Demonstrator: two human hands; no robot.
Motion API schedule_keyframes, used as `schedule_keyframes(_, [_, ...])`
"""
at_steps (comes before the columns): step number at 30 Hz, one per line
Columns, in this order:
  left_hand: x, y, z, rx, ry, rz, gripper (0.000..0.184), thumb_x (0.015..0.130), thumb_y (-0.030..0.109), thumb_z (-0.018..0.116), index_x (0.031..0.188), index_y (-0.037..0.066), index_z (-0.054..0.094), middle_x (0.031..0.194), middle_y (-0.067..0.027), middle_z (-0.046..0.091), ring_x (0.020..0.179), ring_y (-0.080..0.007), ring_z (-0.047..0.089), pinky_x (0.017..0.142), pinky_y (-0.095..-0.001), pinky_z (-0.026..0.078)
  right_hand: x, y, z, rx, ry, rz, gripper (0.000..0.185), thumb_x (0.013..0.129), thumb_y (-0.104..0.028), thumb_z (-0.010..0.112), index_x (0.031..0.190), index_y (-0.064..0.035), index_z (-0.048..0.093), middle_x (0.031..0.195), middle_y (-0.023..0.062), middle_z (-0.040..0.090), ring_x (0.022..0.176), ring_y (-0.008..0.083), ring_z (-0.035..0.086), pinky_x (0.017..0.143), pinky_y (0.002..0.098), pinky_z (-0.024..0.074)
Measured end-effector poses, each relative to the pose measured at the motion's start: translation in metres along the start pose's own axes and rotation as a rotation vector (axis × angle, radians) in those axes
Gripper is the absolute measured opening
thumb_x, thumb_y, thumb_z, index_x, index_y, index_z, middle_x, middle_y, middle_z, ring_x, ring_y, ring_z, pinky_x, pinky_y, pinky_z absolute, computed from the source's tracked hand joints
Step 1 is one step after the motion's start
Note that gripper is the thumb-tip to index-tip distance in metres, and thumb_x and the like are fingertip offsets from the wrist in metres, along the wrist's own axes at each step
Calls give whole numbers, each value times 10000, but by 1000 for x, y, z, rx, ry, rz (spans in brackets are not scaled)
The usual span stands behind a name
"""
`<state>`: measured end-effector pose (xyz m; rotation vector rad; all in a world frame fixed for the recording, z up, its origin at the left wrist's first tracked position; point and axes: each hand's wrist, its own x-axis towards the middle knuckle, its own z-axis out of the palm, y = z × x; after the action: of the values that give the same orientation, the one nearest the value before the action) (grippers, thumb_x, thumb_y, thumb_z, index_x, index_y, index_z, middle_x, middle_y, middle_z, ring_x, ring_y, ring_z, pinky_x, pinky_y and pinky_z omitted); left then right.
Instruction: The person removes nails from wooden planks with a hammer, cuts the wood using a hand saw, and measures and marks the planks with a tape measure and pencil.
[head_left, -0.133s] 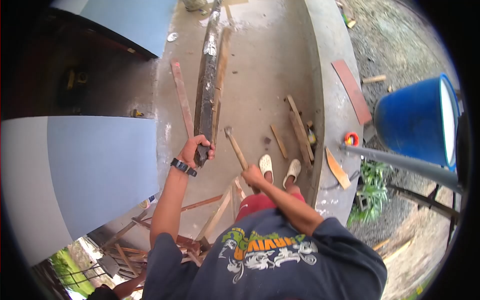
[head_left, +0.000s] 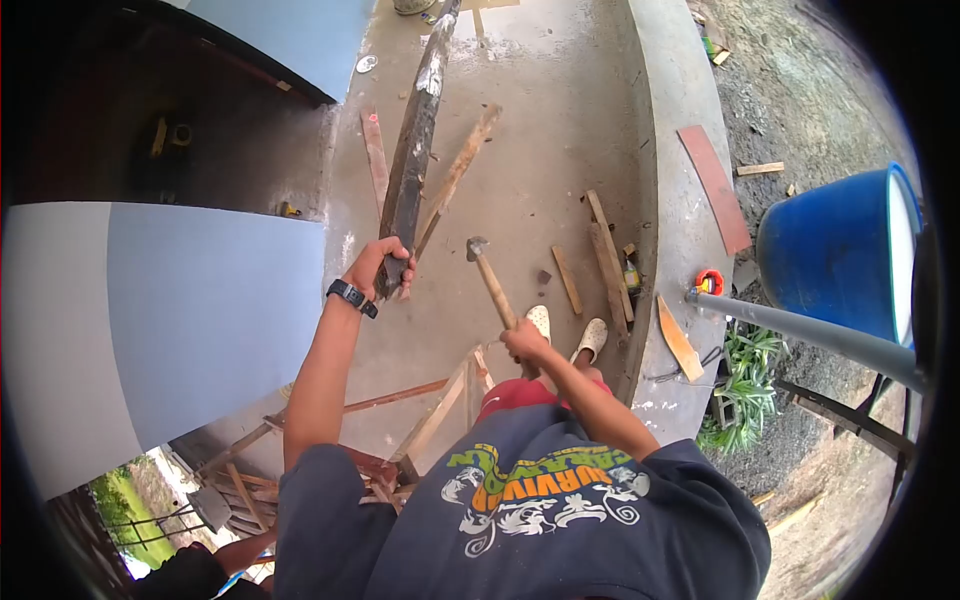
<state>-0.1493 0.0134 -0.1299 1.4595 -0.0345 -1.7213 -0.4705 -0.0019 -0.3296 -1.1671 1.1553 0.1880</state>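
My left hand (head_left: 376, 268), with a watch at the wrist, is wrapped round the near end of a long dark wooden beam (head_left: 408, 158). The beam slants up and away, and its surface is worn with white patches. A lighter wooden strip (head_left: 462, 160) angles off from the beam's right side, its lower end partly behind the beam. My right hand (head_left: 524, 342) grips the wooden handle of a hammer (head_left: 494, 288). The hammer's metal head points up and forward, apart from the beam.
A reddish board (head_left: 374, 150) lies left of the beam. Several wood offcuts (head_left: 608, 270) lie right of my feet by the concrete ledge (head_left: 688, 80). The ledge carries a tape measure (head_left: 709, 283); beyond stands a blue drum (head_left: 830, 250). A wooden frame (head_left: 436, 410) stands near my left side.
The lighter strip has swung away from the beam at its far end. My left hand with the beam end, and the hammer in my right hand, sit slightly higher in view.
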Motion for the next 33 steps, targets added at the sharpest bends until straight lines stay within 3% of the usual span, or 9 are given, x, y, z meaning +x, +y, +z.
schedule_keyframes(3, [-28,-73,-43,-103,67,-179,193,801,199,576,823,7,586,714,-94,591,595,-212,583,578,-353,501,-112,34,-11,-10,-37,90,236,812,-142,610,846,91,633,650,200,650,520,307,682,471,430,543])
schedule_keyframes(5, [23,-95,-71,-245,-137,-91,257,784,206,590,943,5,573,775,-88,582,610,-203,557,573,-336,492,-106,32,-62,-207,132,-26,260,792,-148,617,833,107,636,648,215,657,538,320,690,524,430,563])
schedule_keyframes(7, [42,-107,-93,-326,-202,-9,302,775,209,601,993,4,565,800,-86,577,620,-199,550,573,-330,490,-100,35,-93,-287,216,-29,285,773,-156,627,834,122,643,665,230,671,556,334,696,577,429,579])
schedule_keyframes(9, [64,-128,-82,-534,-345,-30,375,759,203,620,1068,5,543,821,-81,559,635,-191,542,577,-313,488,-88,101,-124,-170,274,86,168,801,-111,618,801,58,619,622,146,624,507,243,646,486,399,534])
schedule_keyframes(15, [85,-154,-38,-906,-681,-4,453,811,197,629,1168,-56,516,835,-82,522,666,-194,545,613,-323,512,-147,131,-147,117,388,242,195,801,-102,643,715,65,594,588,149,616,490,258,639,473,409,540])
schedule_keyframes(17, [90,-163,-20,-1049,-752,44,525,815,195,629,1244,-79,496,849,-99,521,682,-204,550,622,-328,521,-159,137,-145,286,423,308,165,829,-60,631,711,45,584,585,108,583,467,212,588,435,380,507])
schedule_keyframes(22, [113,-209,5,-1219,-717,155,643,851,221,640,1383,-72,428,1060,-161,529,845,-226,595,732,-346,593,-166,131,-120,467,359,348,146,872,-70,649,765,-10,569,606,59,551,470,165,542,419,353,471])
schedule_keyframes(29, [163,-278,51,-1381,-600,161,608,841,304,671,1286,-75,506,1015,-165,592,890,-260,643,793,-368,633,-184,117,-133,339,253,373,181,900,-98,668,787,-34,542,587,34,511,466,149,506,436,338,448])
schedule_keyframes(33, [191,-314,74,-1462,-508,145,617,844,337,664,1262,-93,519,1008,-152,611,892,-251,654,827,-355,631,-200,133,-150,265,301,424,159,895,-89,672,889,-30,524,639,34,532,485,145,523,435,333,461])
